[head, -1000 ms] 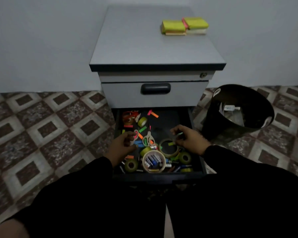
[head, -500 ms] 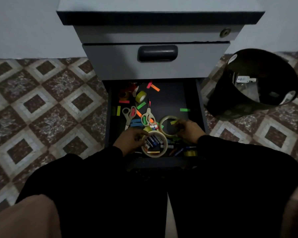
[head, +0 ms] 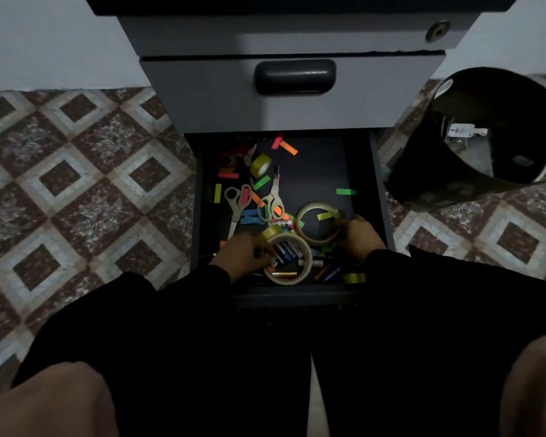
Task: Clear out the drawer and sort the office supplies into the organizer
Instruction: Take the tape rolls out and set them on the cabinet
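Both hands are down in the open bottom drawer (head: 358,171), near its front edge. Left hand (head: 245,255) lies at the left rim of a wide tape roll (head: 288,258), fingers curled against it; whether they actually grip the roll I cannot tell in the dim light. Right hand (head: 356,236) pinches the right rim of a second, clear tape roll (head: 317,223) lying flat just behind and to the right of the first. A yellow paper strip (head: 326,215) lies across its opening.

Head view, drawer contents: batteries (head: 286,250) sit inside the ring of the wide tape roll. Two pairs of scissors (head: 270,203) lie near the drawer's middle, handles toward the front, among coloured paper strips. A green strip (head: 346,192) lies alone toward the right edge. A small yellow tape roll (head: 260,164) stands tilted toward the back left corner, with a red roll (head: 230,159) beside it, hard to make out. Another small yellow roll (head: 354,277) sits at the front right corner, pens or markers just left of it.

Around it: a closed drawer with dark handle (head: 294,76) above. Black waste bin (head: 486,146) on the patterned tile floor (head: 76,184), right of the cabinet. Dark sleeves fill the lower view.
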